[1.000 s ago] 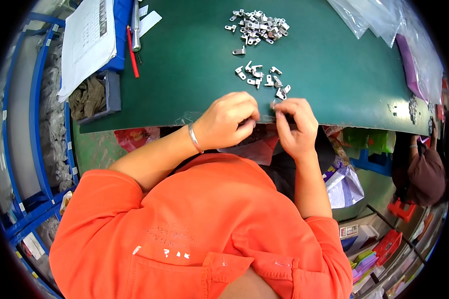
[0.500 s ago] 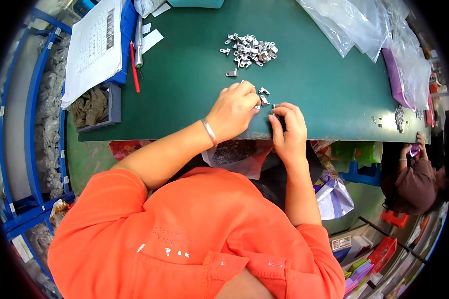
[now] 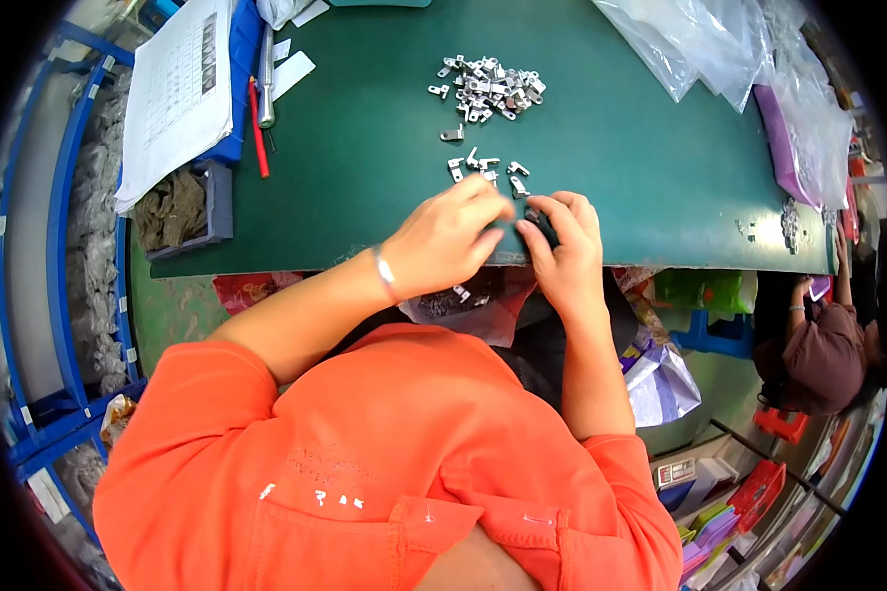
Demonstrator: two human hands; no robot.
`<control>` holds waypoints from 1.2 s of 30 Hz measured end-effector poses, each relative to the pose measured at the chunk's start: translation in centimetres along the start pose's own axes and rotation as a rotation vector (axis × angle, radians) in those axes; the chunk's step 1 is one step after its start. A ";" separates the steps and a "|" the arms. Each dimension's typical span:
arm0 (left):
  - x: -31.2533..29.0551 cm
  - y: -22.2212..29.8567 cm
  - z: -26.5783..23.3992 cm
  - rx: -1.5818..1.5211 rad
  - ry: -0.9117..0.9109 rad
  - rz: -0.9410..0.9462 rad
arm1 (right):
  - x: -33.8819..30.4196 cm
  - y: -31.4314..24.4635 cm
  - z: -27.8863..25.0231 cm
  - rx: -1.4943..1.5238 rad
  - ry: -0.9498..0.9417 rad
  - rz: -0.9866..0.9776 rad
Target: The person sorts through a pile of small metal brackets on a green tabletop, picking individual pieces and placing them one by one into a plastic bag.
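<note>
My left hand (image 3: pixel 448 236) is slightly blurred at the table's front edge, thumb and forefinger apart with nothing visible between them. Beside it, my right hand (image 3: pixel 570 241) pinches a small metal bracket (image 3: pixel 534 214), partly hidden by the fingers. Several loose L-shaped brackets (image 3: pixel 485 169) lie just beyond my left hand. Another bracket (image 3: pixel 519 185) rests close to my right fingertips. Farther back is a pile of the same silver brackets (image 3: pixel 498 91), with a single bracket (image 3: pixel 452 133) nearer me. Below the edge, a bracket (image 3: pixel 461 293) shows at an open plastic bag (image 3: pixel 503 325) of small dark parts.
The green table (image 3: pixel 365 177) carries a blue tray with papers (image 3: pixel 177 98), a red pencil (image 3: pixel 258 128) and a grey bin with brown cloth (image 3: pixel 177 212) at left. Clear plastic bags (image 3: pixel 700 44) lie at far right. Another person (image 3: pixel 823 355) sits along the right side.
My left hand has drawn back toward me and left, uncovering several brackets on the table. A bracket now shows at the bag below. My right hand stays nearly in place.
</note>
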State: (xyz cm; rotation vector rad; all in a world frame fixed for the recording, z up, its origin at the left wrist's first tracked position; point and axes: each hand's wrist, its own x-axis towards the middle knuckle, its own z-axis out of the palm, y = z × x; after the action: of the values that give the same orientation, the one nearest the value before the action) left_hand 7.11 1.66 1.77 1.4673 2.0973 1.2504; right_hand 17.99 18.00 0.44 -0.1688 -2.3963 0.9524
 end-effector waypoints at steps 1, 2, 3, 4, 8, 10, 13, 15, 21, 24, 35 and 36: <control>1.2 -0.1 0.8 0.099 0.127 0.082 | 0.0 0.5 0.4 -0.006 -0.030 0.030; 1.9 -0.5 1.3 0.202 0.259 0.160 | 0.0 0.8 0.6 -0.009 -0.064 0.054; 2.0 -1.4 1.8 0.279 0.204 0.147 | 0.1 0.5 0.2 0.093 -0.130 0.129; 1.9 -1.2 1.6 0.283 0.209 0.143 | 0.1 0.4 -0.6 0.096 -0.135 0.123; 0.4 -1.2 1.2 0.288 0.013 0.133 | 1.4 0.1 -3.4 0.275 -0.566 0.142; -1.1 -0.7 1.8 0.224 0.082 0.212 | 2.7 0.7 -2.8 0.149 -0.393 0.108; -2.4 0.4 2.5 0.157 0.078 0.270 | 3.9 1.5 0.7 -0.023 -0.108 -0.017; -3.3 0.6 2.6 0.099 0.019 0.265 | 4.4 2.6 2.4 -0.132 0.001 -0.135; -3.6 -0.1 0.1 0.082 0.099 0.170 | 3.8 2.5 0.5 0.173 -0.312 -0.155; -1.5 -1.2 -1.1 0.276 0.348 -0.119 | 4.1 0.8 0.9 0.343 -0.388 -0.039; -1.4 -2.3 -2.7 0.029 0.228 -0.242 | 4.5 2.2 0.8 0.635 -0.416 0.418; -1.5 -2.2 -2.6 -0.043 0.207 -0.256 | 4.9 1.9 1.1 0.453 -0.324 0.240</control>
State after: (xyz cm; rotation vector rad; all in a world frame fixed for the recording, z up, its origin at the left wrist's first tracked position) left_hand 4.70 -1.16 1.23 1.0486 2.2858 1.3836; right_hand 13.15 20.25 0.66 -0.1410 -2.4001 1.7210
